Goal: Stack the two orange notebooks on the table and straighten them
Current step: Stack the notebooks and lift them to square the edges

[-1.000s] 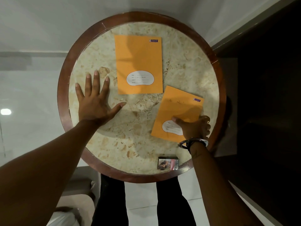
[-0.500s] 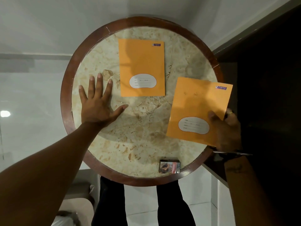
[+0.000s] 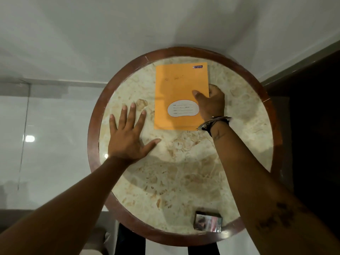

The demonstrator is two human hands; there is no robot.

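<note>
An orange notebook (image 3: pixel 176 87) with a white label lies at the far middle of the round marble table (image 3: pixel 184 172). It covers the other orange notebook, of which only a thin strip shows along the right edge. My right hand (image 3: pixel 211 103) grips the top notebook's right edge, thumb on the cover and fingers curled around the side. My left hand (image 3: pixel 128 137) rests flat on the tabletop to the left of the notebooks, fingers spread, holding nothing.
A small printed box (image 3: pixel 208 221) sits at the table's near edge. The brown wooden rim (image 3: pixel 93 137) rings the marble top. White tiled floor lies to the left, a dark surface to the right. My legs show below the table.
My right hand lifted the notebook from the table's right side, carried it up and left, and set it on the other notebook. My left hand stayed flat.
</note>
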